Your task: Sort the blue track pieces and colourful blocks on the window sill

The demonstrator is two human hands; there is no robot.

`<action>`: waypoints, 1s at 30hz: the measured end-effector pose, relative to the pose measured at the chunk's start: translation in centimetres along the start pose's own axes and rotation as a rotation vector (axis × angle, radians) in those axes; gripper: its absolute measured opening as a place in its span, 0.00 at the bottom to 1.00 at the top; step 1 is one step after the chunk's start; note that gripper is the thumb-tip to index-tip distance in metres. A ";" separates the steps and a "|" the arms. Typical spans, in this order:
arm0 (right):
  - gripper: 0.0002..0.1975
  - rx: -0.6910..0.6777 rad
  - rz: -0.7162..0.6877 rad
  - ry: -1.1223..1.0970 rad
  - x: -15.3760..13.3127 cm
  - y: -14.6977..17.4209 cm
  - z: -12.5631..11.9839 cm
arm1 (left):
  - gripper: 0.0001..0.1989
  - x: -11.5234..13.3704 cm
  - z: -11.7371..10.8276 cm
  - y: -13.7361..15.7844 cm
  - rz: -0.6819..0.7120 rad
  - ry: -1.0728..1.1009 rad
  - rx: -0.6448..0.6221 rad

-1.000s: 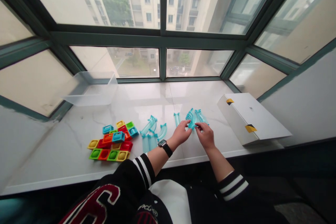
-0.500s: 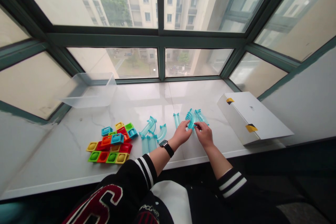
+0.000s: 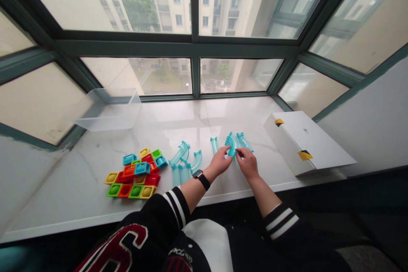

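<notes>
A stack of clear teal curved track pieces (image 3: 232,141) lies on the white sill, with both hands at its near end. My left hand (image 3: 221,160) has its fingers closed at the stack's left near edge. From the right side, my right hand (image 3: 247,163) pinches the same near end, its thumb and forefinger close to the left fingertips. The fingers partly hide the pieces. Just left of them is a straight teal track piece (image 3: 214,145), and another straight piece (image 3: 244,142) lies just beyond my right hand.
More teal curved pieces (image 3: 181,153) and straight pieces (image 3: 180,175) lie left of my left forearm. Farther left are several colourful blocks (image 3: 137,174). A clear plastic bin (image 3: 108,123) stands at the back left, a white box (image 3: 310,142) at the right. Window frames (image 3: 178,49) border the sill.
Almost nothing differs. Both hands stay at the curved pieces, with only a very slight shift of the fingers and forearms.
</notes>
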State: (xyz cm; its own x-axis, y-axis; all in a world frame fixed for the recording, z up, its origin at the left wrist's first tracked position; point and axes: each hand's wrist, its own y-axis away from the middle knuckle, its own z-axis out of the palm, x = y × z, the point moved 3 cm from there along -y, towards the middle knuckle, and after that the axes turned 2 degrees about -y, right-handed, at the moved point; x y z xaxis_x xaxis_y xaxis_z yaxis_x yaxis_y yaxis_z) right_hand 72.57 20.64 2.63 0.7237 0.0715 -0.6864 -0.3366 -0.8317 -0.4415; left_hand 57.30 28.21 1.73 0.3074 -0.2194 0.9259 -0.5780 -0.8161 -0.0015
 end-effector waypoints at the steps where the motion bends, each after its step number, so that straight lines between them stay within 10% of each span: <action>1: 0.11 0.002 0.001 -0.003 0.1 0.0 0.0 | 0.29 0.0 0.0 0.0 -0.001 0.002 -0.002; 30: 0.20 0.068 0.029 -0.016 -1.3 2.0 -1.3 | 0.32 0.7 -3.0 2.6 0.041 0.010 -0.080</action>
State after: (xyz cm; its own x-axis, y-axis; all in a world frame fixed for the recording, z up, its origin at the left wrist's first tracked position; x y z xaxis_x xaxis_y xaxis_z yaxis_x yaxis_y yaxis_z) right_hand 71.75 18.15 3.35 0.7035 0.0571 -0.7084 -0.3979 -0.7942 -0.4593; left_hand 53.70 27.53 3.50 0.2749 -0.2465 0.9293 -0.6487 -0.7610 -0.0099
